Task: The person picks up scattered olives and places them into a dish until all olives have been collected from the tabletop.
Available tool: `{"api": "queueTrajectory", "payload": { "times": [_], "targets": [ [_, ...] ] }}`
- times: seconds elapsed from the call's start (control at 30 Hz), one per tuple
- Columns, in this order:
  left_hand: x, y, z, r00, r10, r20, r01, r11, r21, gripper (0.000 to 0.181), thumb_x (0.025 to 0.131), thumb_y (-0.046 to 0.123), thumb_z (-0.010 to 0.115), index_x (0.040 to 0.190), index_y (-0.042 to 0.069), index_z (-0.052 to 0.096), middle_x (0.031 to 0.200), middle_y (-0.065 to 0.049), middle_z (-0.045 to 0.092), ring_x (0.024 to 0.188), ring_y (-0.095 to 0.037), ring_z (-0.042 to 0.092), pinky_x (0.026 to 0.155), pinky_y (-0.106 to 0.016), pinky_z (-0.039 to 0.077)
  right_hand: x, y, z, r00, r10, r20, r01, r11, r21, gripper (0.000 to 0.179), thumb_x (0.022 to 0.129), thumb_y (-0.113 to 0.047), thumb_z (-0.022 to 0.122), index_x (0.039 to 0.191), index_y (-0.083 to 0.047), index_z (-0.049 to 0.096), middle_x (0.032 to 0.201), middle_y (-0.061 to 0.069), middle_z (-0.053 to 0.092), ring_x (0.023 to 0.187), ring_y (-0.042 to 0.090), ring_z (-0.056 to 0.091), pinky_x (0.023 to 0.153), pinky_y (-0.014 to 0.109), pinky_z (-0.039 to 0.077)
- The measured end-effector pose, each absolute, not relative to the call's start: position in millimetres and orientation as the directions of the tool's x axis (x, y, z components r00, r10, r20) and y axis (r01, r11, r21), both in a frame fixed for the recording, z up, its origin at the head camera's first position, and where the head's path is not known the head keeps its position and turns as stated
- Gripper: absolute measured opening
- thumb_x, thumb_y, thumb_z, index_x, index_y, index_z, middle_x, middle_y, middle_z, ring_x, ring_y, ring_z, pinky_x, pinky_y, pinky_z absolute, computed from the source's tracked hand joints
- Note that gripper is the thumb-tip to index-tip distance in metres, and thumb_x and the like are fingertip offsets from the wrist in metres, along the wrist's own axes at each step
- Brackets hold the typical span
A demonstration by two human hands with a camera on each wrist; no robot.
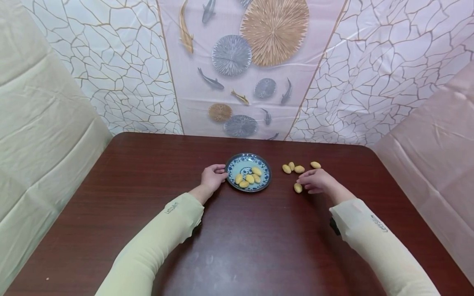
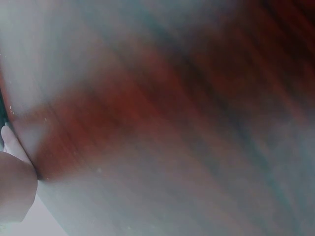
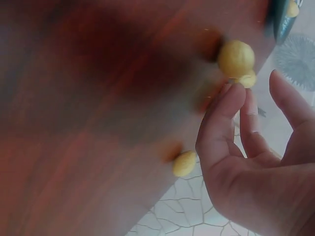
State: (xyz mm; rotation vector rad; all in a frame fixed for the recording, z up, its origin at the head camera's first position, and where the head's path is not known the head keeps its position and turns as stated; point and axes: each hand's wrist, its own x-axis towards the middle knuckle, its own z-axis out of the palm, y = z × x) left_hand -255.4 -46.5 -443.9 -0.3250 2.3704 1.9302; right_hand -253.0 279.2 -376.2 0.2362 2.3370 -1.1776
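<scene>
A blue-patterned plate with a dark rim holds several small yellow oval pieces, fruit- or nut-like. My left hand grips its left rim, thumb and fingertips right at the edge. In the left wrist view only part of that hand shows, beside a dark rim. My right hand hovers over the table right of the plate, fingers spread around one yellow piece. In the right wrist view this piece sits just beyond the fingertips, with thumb and fingers apart.
Behind the right hand lie more yellow pieces: a cluster of three and a single one farther right. The dark red-brown table ends at a patterned curtain, with plain cloth at both sides.
</scene>
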Motion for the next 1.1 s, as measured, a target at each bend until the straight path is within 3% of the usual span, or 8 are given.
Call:
{"api": "queueTrajectory", "payload": {
  "times": [0.17, 0.8, 1.1],
  "targets": [
    [-257, -47, -442, -0.977, -0.12, -0.174, -0.194, 0.182, 0.964, 0.033, 0.086, 0.003, 0.063, 0.119, 0.001, 0.062, 0.111, -0.018, 0.063, 0.087, -0.021, 0.065, 0.077, -0.028, 0.058, -249, 281, -380, -0.859, -0.094, -0.503, 0.36, 0.587, -0.725, 0.038, 0.09, -0.019, 0.06, 0.119, 0.005, 0.053, 0.084, -0.006, 0.061, 0.082, 0.012, 0.058, 0.072, 0.027, 0.057],
    [-253, -47, -442, -0.975, -0.115, -0.192, -0.212, 0.192, 0.958, 0.035, 0.086, 0.004, 0.064, 0.121, 0.002, 0.061, 0.112, -0.017, 0.063, 0.094, -0.024, 0.065, 0.08, -0.029, 0.057, -245, 275, -390, -0.849, -0.111, -0.517, 0.407, 0.488, -0.772, 0.033, 0.089, -0.006, 0.058, 0.116, 0.011, 0.051, 0.075, -0.004, 0.061, 0.069, 0.009, 0.06, 0.069, 0.026, 0.058],
    [-256, -47, -446, -0.976, -0.11, -0.187, -0.204, 0.178, 0.963, 0.035, 0.085, 0.002, 0.064, 0.12, 0.001, 0.061, 0.112, -0.018, 0.063, 0.089, -0.02, 0.064, 0.077, -0.027, 0.057, -248, 274, -388, -0.842, -0.125, -0.526, 0.418, 0.465, -0.78, 0.041, 0.092, -0.005, 0.053, 0.127, 0.015, 0.044, 0.074, -0.006, 0.064, 0.069, 0.007, 0.063, 0.072, 0.025, 0.058]
  ]
}}
